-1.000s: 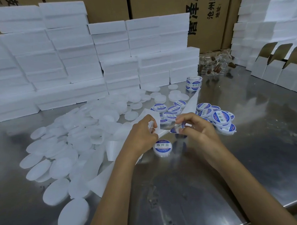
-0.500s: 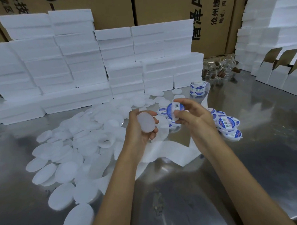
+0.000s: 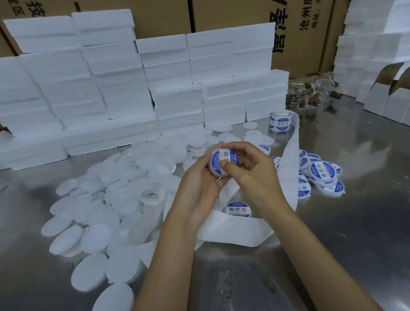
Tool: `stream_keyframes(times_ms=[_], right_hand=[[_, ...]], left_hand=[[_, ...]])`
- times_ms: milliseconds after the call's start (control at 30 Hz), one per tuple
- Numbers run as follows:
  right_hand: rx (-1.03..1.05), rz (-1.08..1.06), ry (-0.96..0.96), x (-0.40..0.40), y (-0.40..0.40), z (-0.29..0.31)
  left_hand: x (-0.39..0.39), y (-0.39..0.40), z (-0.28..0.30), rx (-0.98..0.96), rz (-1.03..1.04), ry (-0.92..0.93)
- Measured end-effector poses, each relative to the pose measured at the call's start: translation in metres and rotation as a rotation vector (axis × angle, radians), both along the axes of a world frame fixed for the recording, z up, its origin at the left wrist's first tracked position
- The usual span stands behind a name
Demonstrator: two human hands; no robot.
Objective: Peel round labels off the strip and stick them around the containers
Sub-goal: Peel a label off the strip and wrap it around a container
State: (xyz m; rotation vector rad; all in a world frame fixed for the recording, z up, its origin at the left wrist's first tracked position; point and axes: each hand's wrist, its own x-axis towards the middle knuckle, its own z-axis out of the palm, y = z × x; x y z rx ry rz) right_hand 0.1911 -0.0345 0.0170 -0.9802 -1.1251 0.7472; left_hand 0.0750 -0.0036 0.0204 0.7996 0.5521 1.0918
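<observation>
Since half a second ago the round label point(image 3: 223, 159) has gone from the right hand point(image 3: 252, 176) onto the container point(image 3: 219, 165), which the left hand point(image 3: 200, 186) is gripping at chest height while the right thumb is pressing it flat; this unit is nearly finished. One labelled tub is sitting on the backing strip point(image 3: 235, 231), roughly ten are lying in the labelled pile point(image 3: 322, 173), one label roll point(image 3: 280, 121) is standing behind, and the blank tubs point(image 3: 90, 231) are numbering several dozen, too overlapped to count.

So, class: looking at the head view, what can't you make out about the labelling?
- Label on the held container: right thumb covers its middle print.
- Container's underside: hidden by the left hand.
- Label roll: print too small.
- Glass jars: blurred.
- Backing strip: partly behind both forearms.
</observation>
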Motion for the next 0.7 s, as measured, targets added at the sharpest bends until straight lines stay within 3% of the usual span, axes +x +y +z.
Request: stream_keyframes(times_ms=[200, 467, 700], right_hand=[[-0.003, -0.025, -0.021, 0.0, 0.001, -0.002], [0.052, -0.142, -0.186, -0.004, -0.003, -0.002], [0.061, -0.188, -0.182, -0.004, -0.002, -0.005]], left_hand=[[0.003, 0.0, 0.0, 0.001, 0.026, 0.029], [0.007, -0.003, 0.0, 0.022, 0.027, 0.037], [0.011, -0.004, -0.002, 0.152, 0.043, 0.092]])
